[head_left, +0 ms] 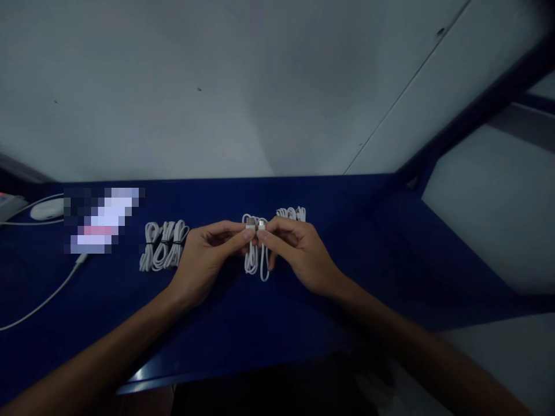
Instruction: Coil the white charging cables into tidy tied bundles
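A white USB cable [251,263] is folded into loops between my two hands, above the blue table. My left hand [208,251] pinches its wide USB plug between thumb and fingers. With thumb and fingers closed, my right hand [301,245] grips the smaller plug at the cable's other end. Both plugs point away from me, side by side. Left of my left hand lie several white cable bundles [162,245] with dark ties around their middles. More coiled white cables [292,214] lie behind my right hand, which partly hides them.
At the left a lit phone [106,222], blurred out, has a white charging lead [60,292] plugged in. A white rounded object [47,209] sits beside it. A pale wall [195,115] rises at the table's back edge, and a blue frame [472,110] stands at the right.
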Motion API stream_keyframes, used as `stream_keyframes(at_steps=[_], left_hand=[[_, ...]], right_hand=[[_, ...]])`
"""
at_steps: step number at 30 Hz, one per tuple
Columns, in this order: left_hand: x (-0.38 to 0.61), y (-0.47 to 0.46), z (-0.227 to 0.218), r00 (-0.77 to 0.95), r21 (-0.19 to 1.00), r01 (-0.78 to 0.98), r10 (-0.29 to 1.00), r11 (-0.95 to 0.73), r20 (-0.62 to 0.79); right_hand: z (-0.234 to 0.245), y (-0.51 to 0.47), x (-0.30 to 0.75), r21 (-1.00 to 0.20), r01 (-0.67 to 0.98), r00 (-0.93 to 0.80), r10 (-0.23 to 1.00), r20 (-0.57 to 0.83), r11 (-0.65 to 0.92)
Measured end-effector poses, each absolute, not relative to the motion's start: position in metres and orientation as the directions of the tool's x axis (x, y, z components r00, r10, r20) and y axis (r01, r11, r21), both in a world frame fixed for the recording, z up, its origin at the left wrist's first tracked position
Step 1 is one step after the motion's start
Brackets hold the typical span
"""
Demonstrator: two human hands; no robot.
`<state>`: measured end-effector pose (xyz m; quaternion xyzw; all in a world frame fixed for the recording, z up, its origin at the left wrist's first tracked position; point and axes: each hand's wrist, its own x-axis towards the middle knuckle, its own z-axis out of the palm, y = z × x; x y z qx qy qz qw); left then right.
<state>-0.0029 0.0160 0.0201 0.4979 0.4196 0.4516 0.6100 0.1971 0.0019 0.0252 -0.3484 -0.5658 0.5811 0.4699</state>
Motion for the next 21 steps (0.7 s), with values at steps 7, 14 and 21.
stream_keyframes(at_steps=[7,14,21], left_hand=[[-0.0027,0.0153,0.0190,0.235,0.988,-0.122,0.970,0.093,-0.062],[-0.0026,0.0135,0.0192,0.244,0.984,-0.146,0.968,0.097,-0.059],[-0.0008,0.0129,0.0190,0.271,0.974,-0.185,0.959,0.134,-0.080]], right_hand=[[0.0271,0.0007,0.1959,-0.988,-0.135,-0.310,0.943,0.119,0.081],[0.0265,0.0005,0.1962,-0.989,-0.121,-0.306,0.944,0.119,0.085],[0.0240,0.0004,0.1978,-0.991,-0.068,-0.304,0.944,0.127,0.111]])
